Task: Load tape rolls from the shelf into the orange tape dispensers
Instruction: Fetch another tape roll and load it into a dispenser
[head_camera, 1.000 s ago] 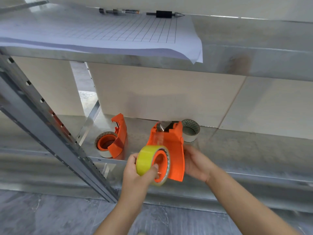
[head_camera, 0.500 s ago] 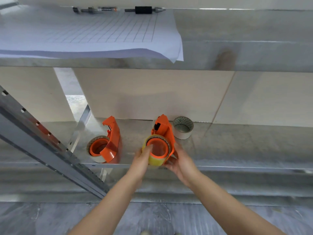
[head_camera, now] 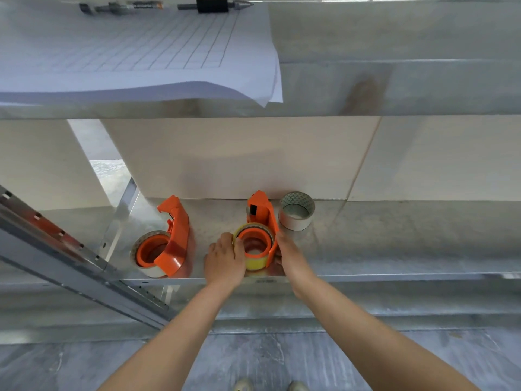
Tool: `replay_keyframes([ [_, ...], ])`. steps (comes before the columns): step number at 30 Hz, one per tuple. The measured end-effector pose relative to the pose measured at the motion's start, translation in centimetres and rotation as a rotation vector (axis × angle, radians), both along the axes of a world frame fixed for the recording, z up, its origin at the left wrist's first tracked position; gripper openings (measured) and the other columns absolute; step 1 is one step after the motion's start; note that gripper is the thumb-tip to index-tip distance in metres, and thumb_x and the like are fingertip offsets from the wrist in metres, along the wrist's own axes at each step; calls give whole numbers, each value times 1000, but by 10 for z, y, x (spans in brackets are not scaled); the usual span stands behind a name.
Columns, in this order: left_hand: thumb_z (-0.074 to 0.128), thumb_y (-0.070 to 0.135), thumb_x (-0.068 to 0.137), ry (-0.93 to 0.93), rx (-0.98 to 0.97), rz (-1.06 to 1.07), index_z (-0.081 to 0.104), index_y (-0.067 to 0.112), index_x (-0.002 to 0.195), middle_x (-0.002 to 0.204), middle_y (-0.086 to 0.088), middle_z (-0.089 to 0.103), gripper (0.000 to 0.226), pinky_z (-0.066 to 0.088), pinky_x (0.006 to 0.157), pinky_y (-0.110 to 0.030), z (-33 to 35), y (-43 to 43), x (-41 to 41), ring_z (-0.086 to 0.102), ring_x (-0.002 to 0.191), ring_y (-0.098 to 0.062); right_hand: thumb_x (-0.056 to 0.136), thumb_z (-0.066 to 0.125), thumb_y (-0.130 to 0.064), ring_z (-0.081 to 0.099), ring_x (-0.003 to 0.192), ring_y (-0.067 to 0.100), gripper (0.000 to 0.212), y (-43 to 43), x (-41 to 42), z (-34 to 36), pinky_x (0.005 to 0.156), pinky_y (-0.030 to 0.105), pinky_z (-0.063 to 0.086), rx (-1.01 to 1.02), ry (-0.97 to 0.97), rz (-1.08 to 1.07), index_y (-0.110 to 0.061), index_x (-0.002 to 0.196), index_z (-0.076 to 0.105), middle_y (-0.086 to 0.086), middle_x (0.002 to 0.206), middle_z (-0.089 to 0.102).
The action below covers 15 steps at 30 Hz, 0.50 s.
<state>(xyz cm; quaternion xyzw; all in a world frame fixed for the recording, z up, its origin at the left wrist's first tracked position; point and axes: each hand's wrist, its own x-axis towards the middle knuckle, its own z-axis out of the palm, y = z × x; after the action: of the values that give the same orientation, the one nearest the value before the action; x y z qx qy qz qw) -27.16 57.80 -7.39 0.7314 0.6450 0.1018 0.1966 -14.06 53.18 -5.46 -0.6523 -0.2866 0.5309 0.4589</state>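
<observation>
An orange tape dispenser (head_camera: 264,214) lies on the lower metal shelf (head_camera: 394,244) with a yellow tape roll (head_camera: 255,262) seated on its hub. My left hand (head_camera: 224,261) grips the yellow roll from the left, thumb on its rim. My right hand (head_camera: 291,256) holds the dispenser's right side. To the left lies a second orange dispenser (head_camera: 172,235) loaded with a clear roll (head_camera: 148,270). A loose white tape roll (head_camera: 296,211) stands just right of the held dispenser, near the back wall.
An upper shelf carries a sheet of grid paper (head_camera: 135,49) hanging over its edge, with a marker (head_camera: 214,5) and a pen (head_camera: 121,7) behind it. A slanted metal upright (head_camera: 70,263) crosses at the left. Grey floor and shoe tips (head_camera: 270,386) lie below.
Both hands carried the dispenser with the yellow roll from in front of the shelf edge onto the shelf and laid it down. The other dispenser and loose roll stayed put.
</observation>
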Motion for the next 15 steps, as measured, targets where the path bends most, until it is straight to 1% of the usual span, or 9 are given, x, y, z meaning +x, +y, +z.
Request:
replay_keyframes([
  [1, 26, 26, 99, 23, 17, -11, 48, 9, 117, 120, -13, 53, 33, 34, 85, -38, -3, 1, -2, 46, 110, -31, 96, 35, -43, 67, 93, -2, 31, -1, 0, 2, 74, 12, 51, 15, -5, 7, -43, 106, 64, -18, 98, 73],
  [3, 30, 26, 98, -34, -9, -1, 51, 6, 116, 121, -16, 51, 34, 33, 95, -41, -8, 3, -6, 42, 114, -30, 98, 37, -36, 66, 88, -6, 30, -2, 1, 4, 70, 6, 49, 40, -17, 28, -50, 95, 64, -28, 88, 72],
  [4, 32, 27, 98, -62, -26, 5, 51, 5, 116, 122, -17, 51, 34, 32, 97, -41, -8, 5, -7, 42, 115, -30, 98, 38, -34, 66, 88, -5, 30, -2, 2, 4, 71, 6, 49, 43, -29, 39, -51, 93, 62, -27, 88, 72],
  [5, 34, 28, 98, -83, -36, 16, 51, 5, 117, 123, -17, 51, 34, 32, 99, -41, -6, 5, -7, 41, 116, -30, 98, 38, -34, 65, 93, -2, 27, -1, 3, 4, 79, 12, 51, 47, -39, 48, -50, 96, 60, -24, 94, 72],
  [7, 41, 29, 97, -160, -15, 59, 49, 7, 121, 128, -14, 48, 34, 31, 103, -39, 2, 6, -4, 39, 122, -30, 97, 40, -36, 59, 110, 12, 24, 1, 8, 4, 98, 29, 47, 34, -44, 49, -40, 116, 55, -8, 117, 65],
  [9, 48, 30, 94, -348, 27, 124, 48, 9, 124, 131, -11, 46, 36, 30, 101, -33, 21, 3, 0, 40, 124, -26, 95, 45, -34, 55, 115, 19, 37, 2, 20, 8, 103, 37, 43, 23, -79, -7, -24, 130, 49, 2, 129, 58],
  [12, 50, 30, 94, -659, 0, 21, 47, 24, 117, 122, 1, 47, 24, 38, 92, -23, 53, -6, 12, 48, 116, -17, 90, 56, -27, 60, 97, 22, 37, 3, 49, 15, 87, 38, 49, 65, -192, -166, -12, 123, 53, 9, 119, 61],
  [14, 51, 28, 93, -757, -117, -106, 48, 33, 112, 116, 8, 51, 19, 47, 88, -20, 69, -12, 32, 55, 108, -7, 87, 59, -17, 58, 98, 26, 37, 8, 71, 15, 82, 37, 49, 69, -276, -230, -8, 122, 52, 14, 121, 58],
  [15, 52, 27, 93, -789, -186, -163, 47, 38, 111, 115, 13, 52, 21, 47, 84, -14, 73, -14, 44, 56, 102, 4, 87, 60, -13, 56, 97, 25, 39, 12, 80, 14, 80, 34, 47, 65, -311, -241, -7, 124, 50, 16, 124, 56],
])
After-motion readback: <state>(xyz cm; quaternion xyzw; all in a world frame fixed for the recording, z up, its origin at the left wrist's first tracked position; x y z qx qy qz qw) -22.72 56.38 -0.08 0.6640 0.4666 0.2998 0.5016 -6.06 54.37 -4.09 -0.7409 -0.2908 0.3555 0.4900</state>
